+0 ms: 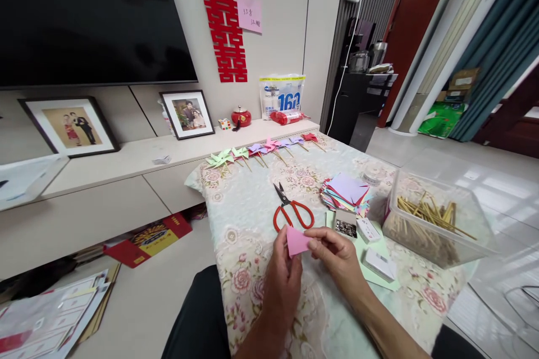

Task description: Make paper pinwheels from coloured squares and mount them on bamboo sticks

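Both hands hold a small folded pink paper (297,242) above a table covered with a floral cloth (252,219). My left hand (283,279) pinches its left lower edge with closed fingers. My right hand (336,256) pinches its right side between thumb and forefinger. Red-handled scissors (292,210) lie just beyond the paper. To their right sits a stack of coloured paper squares (346,193). An open box of small metal pins (346,226) lies close to my right hand.
A row of paper pinwheels on sticks (261,151) lines the table's far edge. A clear plastic tub of wooden sticks (429,219) stands at the right, with small white boxes (378,263) beside it. Framed photos, a TV and a low shelf lie behind; papers cover the floor at left.
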### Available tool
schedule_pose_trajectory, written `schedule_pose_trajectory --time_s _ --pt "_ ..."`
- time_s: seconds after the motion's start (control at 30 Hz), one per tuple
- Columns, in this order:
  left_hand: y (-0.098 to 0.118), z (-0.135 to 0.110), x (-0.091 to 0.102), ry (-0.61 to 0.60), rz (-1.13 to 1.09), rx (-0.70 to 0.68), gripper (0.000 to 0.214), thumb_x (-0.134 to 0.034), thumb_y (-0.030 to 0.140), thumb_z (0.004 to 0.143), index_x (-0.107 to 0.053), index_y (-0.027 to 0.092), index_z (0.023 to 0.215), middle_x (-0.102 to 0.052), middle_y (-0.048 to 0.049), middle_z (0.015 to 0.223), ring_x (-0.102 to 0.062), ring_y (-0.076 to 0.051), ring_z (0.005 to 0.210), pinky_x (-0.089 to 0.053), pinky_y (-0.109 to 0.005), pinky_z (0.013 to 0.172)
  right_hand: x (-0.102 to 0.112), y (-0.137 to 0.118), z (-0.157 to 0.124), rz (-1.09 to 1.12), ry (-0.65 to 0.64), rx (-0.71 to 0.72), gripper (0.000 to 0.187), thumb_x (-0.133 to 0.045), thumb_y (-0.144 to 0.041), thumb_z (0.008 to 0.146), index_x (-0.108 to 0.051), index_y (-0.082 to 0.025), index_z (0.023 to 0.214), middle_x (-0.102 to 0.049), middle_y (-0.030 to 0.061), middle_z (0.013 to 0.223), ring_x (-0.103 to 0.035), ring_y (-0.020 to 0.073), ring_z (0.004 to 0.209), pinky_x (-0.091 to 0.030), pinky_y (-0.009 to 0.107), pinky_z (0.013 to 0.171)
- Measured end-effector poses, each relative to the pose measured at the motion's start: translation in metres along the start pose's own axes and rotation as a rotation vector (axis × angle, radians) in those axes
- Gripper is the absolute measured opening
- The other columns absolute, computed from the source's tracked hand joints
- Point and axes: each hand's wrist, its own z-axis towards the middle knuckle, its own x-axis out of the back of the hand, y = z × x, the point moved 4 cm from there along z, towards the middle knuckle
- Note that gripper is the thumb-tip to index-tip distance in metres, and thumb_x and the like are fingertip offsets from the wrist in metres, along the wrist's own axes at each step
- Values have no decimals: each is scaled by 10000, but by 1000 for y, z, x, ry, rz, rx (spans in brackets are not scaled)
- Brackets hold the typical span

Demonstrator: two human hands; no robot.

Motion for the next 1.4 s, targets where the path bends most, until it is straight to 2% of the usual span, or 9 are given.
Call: schedule_pose_trajectory --time_s 0.13,0.37,0.63,0.77,0.9,1.07,1.13,1.23,1.4 --pt "1 2 8 -13 -216 181 349 -555 301 881 -643 170 1193 -737 -121 1150 -689 -272 1079 -532 -439 948 -1 -2 -4 93 -86 65 286 -680 -447 894 -768 -251 1084 -705 34 857 -620 168 734 -502 305 706" --pt "15 2 12 -11 -580 499 427 -699 479 786 -680 126 1026 -775 -104 818 -745 -264 740 -578 -349 668 19 9 7 -44 93 64 288 -702 -459 865 -776 -236 1031 -706 47 886 -586 163 687 -483 301 648" --pt "17 2 19 -58 -363 381 371 -534 513 909 -708 199 815 -753 -89 722 -712 -258 662 -568 -368 680 1 12 3 192 -69 -209 350 -818 -465 737 -789 -207 972 -716 24 781 -567 131 628 -436 273 629" --pt "7 4 30 -111 16 54 453 -365 474 985 -722 225 858 -755 -95 767 -707 -257 702 -570 -441 802 -5 11 0 258 -119 -227 338 -854 -366 707 -772 -205 993 -700 -1 751 -563 120 624 -438 267 638" --pt "-18 1 43 -66 204 -173 384 -616 494 833 -717 213 1075 -755 -129 1024 -684 -320 1016 -483 -552 999 -12 12 -2 369 -197 -226 331 -820 -298 745 -729 -215 1052 -699 -2 768 -623 154 627 -506 323 641" --pt "-5 0 34 -32 177 -84 376 -581 497 854 -739 219 1051 -740 -148 1064 -665 -353 1063 -538 -541 921 -17 10 -3 394 -218 -244 320 -814 -283 733 -707 -204 1024 -709 -4 723 -640 169 573 -546 355 598" --pt "7 1 28 38 -66 192 384 -520 497 901 -769 208 943 -754 -146 935 -680 -350 1007 -573 -495 854 -16 9 -2 357 -194 -247 327 -828 -258 706 -718 -197 1009 -718 -5 708 -636 154 549 -537 323 583" --pt "32 4 20 6 -175 286 368 -529 487 889 -777 217 856 -750 -115 823 -698 -323 876 -599 -442 738 -13 9 -1 325 -165 -243 326 -841 -235 681 -737 -197 987 -726 -6 704 -631 136 540 -514 275 553" --pt "46 7 29 20 -287 291 170 -667 382 783 -763 249 738 -745 -95 783 -688 -327 886 -594 -448 770 -13 9 -2 338 -195 -237 298 -829 -236 702 -753 -206 988 -741 9 752 -635 134 571 -503 262 557"
